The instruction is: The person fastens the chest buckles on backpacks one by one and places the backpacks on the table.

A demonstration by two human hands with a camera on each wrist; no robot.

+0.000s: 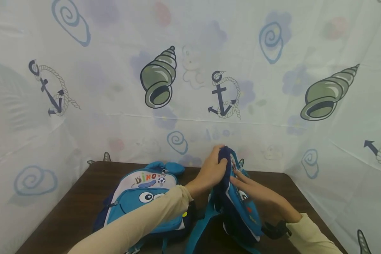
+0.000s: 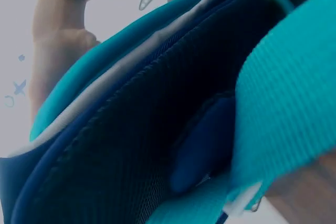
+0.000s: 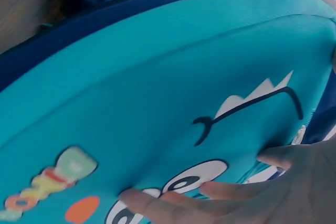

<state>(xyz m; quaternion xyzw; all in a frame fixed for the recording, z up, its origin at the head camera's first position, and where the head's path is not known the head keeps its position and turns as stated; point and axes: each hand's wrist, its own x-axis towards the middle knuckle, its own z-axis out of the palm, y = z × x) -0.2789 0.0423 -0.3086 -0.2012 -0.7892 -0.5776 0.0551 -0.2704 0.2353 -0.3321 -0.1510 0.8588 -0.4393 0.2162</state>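
A small blue children's backpack (image 1: 238, 211) stands tilted on its side edge, right of centre, with a cartoon face on its front. My left hand (image 1: 212, 168) grips its upper end, the thumb on the back panel. The right hand (image 1: 252, 188) presses its spread, fairly straight fingers against the printed front; the right wrist view shows those fingers (image 3: 157, 205) over the cartoon eyes. Dark mesh back padding (image 2: 131, 124) and a wide teal strap (image 2: 289, 93) fill the left wrist view, where the left hand itself is hidden.
A second, similar backpack (image 1: 124, 203) marked DINO lies face up on the dark brown table (image 1: 73, 197), partly under my left forearm. A teal strap (image 1: 200, 229) trails between the bags. Behind hangs a white curtain (image 1: 190, 123) with shells and anchors.
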